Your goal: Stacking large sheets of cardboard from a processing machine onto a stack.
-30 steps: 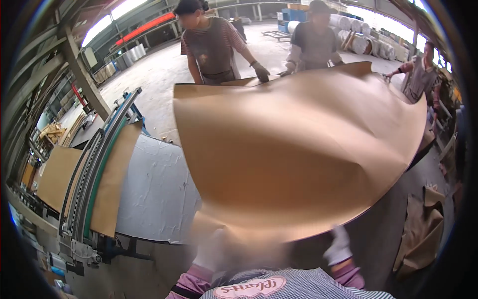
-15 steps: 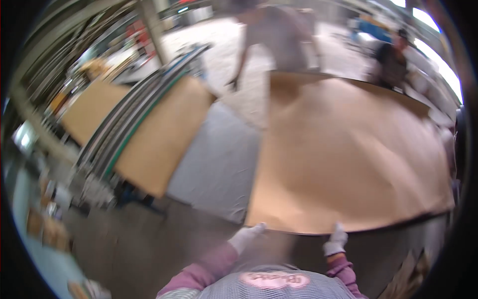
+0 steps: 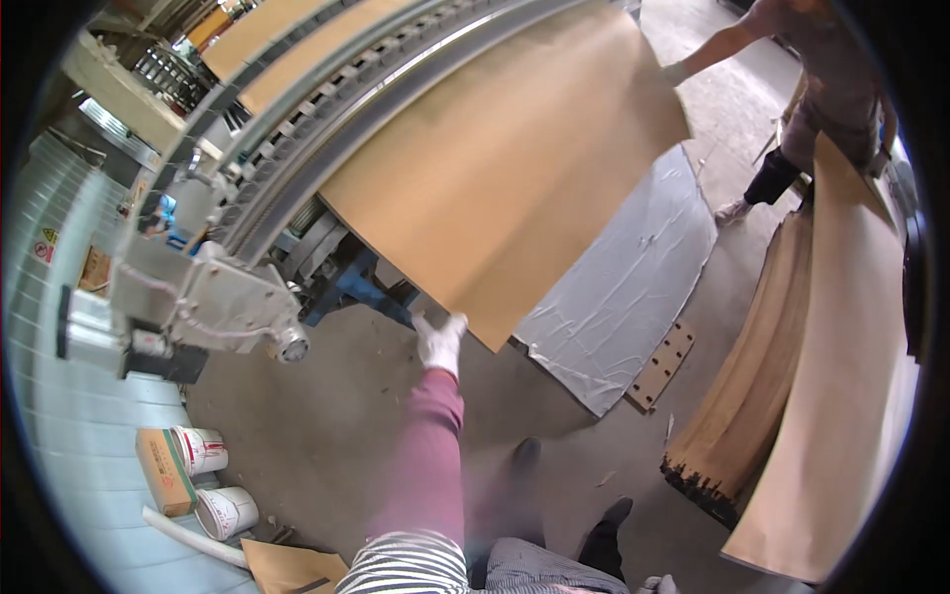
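Note:
A tan veneer sheet (image 3: 515, 168) slopes away from me out of a long roller machine (image 3: 341, 129). At its near edge is my left hand (image 3: 439, 343), in a white glove, with thumb and fingers apart; the fingertips touch the edge. My gloved right hand (image 3: 657, 585) hangs at the lower rim of the picture, mostly cut off, so its fingers cannot be made out. Beside the tan sheet, on the right, lies a wrinkled grey sheet (image 3: 623, 287).
A co-worker's hand (image 3: 678, 73) reaches to the sheet's far right edge. On the right stand a brown veneer stack (image 3: 737, 396) and a large curved sheet (image 3: 841, 396). A perforated board (image 3: 661, 368) lies on the floor. White buckets (image 3: 228, 512) and a carton (image 3: 164, 471) stand at lower left.
My view has swung left toward the machine. Both hands were at the near edge of a large brown sheet; now my left hand reaches to the machine's sheet and my right is low.

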Available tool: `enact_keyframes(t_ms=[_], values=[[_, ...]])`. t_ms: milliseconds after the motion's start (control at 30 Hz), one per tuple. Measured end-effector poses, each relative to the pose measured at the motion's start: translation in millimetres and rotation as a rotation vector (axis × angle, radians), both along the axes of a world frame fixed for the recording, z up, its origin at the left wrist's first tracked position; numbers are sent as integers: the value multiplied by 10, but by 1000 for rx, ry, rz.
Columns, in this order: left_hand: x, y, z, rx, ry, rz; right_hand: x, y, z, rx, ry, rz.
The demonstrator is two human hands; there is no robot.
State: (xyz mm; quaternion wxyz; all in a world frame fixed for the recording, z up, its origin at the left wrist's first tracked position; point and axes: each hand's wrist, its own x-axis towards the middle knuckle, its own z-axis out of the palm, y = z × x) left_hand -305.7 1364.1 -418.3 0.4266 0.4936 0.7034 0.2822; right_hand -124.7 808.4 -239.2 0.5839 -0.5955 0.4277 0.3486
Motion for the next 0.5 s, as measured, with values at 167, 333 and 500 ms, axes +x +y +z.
enact_keyframes(t_ms=[167,333,500], values=[[-351,1169,-577,-140,-489,33,-375,541,24,-124,273,339],[142,403,91,-583,-721,-299,-72,1034,-633,217,161,683],[360,-497,1349,-408,-708,-448,64,2185,-216,554,305,270]])
